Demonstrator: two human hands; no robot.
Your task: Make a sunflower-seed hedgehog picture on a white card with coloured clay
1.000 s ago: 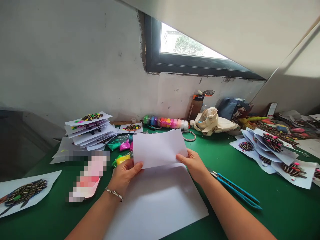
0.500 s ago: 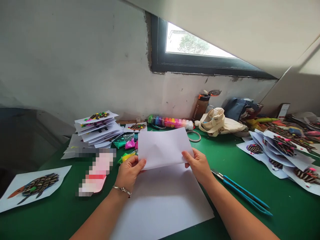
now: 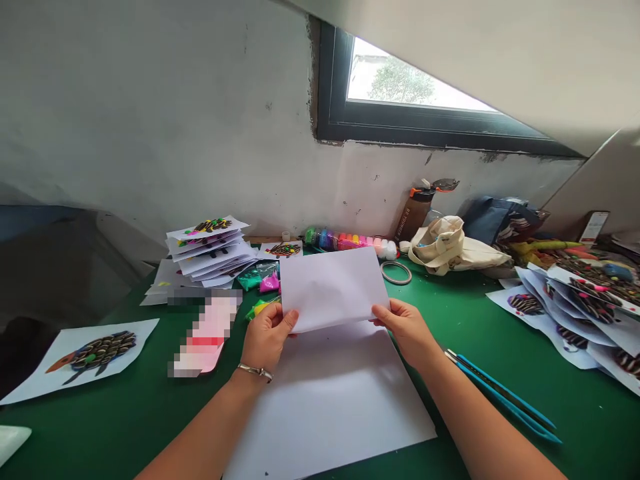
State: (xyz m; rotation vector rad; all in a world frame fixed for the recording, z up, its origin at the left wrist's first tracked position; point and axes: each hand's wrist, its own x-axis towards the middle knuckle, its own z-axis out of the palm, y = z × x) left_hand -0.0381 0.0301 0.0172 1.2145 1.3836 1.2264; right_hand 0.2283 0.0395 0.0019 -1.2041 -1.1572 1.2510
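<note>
A blank white sheet of paper (image 3: 334,287) is held up between my two hands, tilted toward me. My left hand (image 3: 267,333) pinches its lower left corner, thumb on top. At the lower right corner, my right hand (image 3: 403,327) grips it the same way. Below lies a larger white sheet (image 3: 345,407), flat on the green table (image 3: 125,427). Blue tweezers (image 3: 510,400) rest beside my right forearm. Left of my left hand is a pink item (image 3: 210,340), partly blurred out.
A card with a seed-covered bird (image 3: 103,353) lies at left. Stacked cards (image 3: 215,257) stand behind it, more cards (image 3: 575,313) at right. Along the wall are clay tubs (image 3: 350,241), a tape roll (image 3: 396,272), a brown bottle (image 3: 414,217) and a cream cloth bag (image 3: 450,247).
The view has turned slightly left, so the table things appear shifted right. Both hands keep hold of the paper, which is nearly unchanged. A white corner now shows at the lower left.
</note>
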